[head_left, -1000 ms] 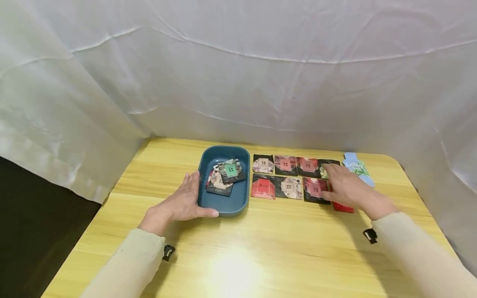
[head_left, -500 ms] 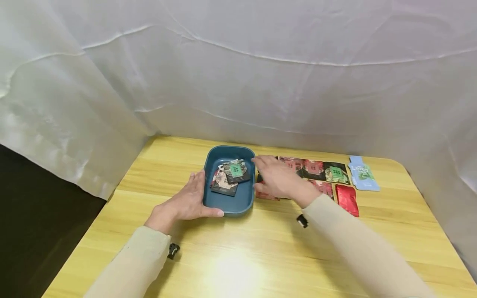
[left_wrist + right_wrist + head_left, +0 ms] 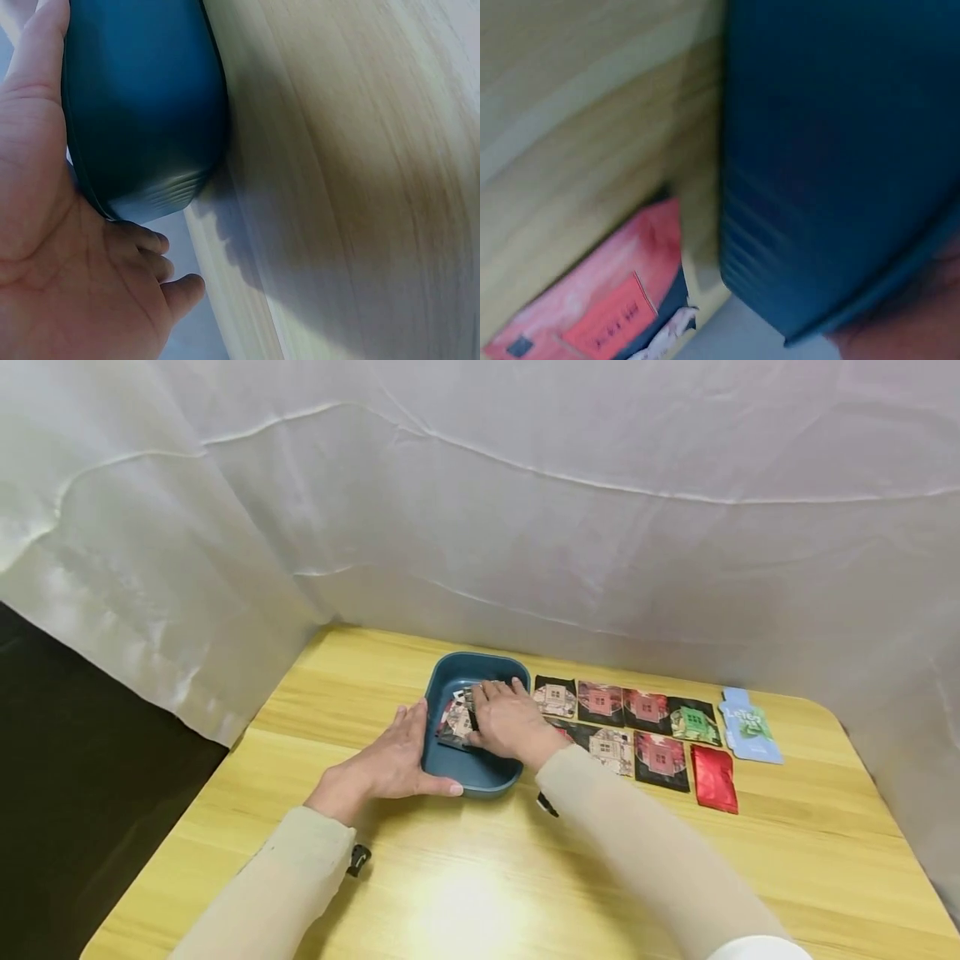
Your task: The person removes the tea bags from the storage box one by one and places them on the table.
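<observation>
In the head view a dark blue rectangular bin (image 3: 483, 772) stands on the table, with several flat square sachets (image 3: 456, 723) lying in it. My left hand (image 3: 390, 764) rests against the bin's near left corner, fingers along the left side and thumb on the near rim. In the left wrist view that thumb lies along the bin's wall. My right hand (image 3: 512, 720) reaches over the right rim onto the sachets and covers some of them. Its fingertips are hidden, so any grip is unclear. The right wrist view shows the bin's outer wall (image 3: 802, 187) and little of the hand.
Right of the bin, sachets lie in two rows, among them a green-labelled one (image 3: 693, 720), a pink-labelled one (image 3: 662, 761) and a plain red one (image 3: 715, 778). A light blue flat packet (image 3: 752, 728) lies at the far right. A white curtain (image 3: 525, 543) hangs behind the table.
My right hand has moved left from the sachet rows into the bin, uncovering the green-labelled sachet at the right. The left hand has stayed at the bin; the head view has shifted slightly.
</observation>
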Demonstrator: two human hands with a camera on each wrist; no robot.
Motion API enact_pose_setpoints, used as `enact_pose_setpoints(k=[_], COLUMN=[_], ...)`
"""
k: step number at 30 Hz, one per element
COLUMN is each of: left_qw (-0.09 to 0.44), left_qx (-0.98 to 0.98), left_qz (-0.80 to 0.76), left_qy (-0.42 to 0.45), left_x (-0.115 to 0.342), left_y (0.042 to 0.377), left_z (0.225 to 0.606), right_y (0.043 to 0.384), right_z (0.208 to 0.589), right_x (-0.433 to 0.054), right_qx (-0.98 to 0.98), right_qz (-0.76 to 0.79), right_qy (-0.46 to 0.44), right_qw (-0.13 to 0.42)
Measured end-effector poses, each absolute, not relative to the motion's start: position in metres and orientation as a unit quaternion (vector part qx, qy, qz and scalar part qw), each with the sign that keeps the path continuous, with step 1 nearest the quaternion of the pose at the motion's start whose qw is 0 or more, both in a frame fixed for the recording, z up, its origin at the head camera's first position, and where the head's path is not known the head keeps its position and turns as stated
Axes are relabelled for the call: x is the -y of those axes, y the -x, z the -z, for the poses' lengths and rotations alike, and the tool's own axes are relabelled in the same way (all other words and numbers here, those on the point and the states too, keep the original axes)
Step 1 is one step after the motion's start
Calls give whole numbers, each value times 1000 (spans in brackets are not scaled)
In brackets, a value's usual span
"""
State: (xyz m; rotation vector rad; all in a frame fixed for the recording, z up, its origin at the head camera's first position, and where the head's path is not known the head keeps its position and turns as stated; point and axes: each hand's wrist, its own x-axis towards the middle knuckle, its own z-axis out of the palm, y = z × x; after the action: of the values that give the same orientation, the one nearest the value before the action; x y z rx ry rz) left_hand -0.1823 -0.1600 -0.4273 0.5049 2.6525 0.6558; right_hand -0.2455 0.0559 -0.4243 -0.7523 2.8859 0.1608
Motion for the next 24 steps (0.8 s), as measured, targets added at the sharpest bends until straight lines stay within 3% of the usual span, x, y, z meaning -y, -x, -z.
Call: enact_pose_setpoints(k=[6,11,16,24], left_qw=[186,189,186,188], left_qx=[-938,-938,-938,-937], left_qz=[-234,-230,-228,-237], left_qy=[-176,-179,-181,-176], left_x=[159,159,160,160], left_y=[182,183,184,183], left_z=[427,427,427,427], right_y=[239,221,210,229], right_z=[432,425,412,401], right_x=[-41,-32,-36,-63], right_qx=[-967,-960,-955,-956], right_qz=[-83,-108,-76,-33], right_qy=[196,205,246,272], right_qw=[138,154,148,109])
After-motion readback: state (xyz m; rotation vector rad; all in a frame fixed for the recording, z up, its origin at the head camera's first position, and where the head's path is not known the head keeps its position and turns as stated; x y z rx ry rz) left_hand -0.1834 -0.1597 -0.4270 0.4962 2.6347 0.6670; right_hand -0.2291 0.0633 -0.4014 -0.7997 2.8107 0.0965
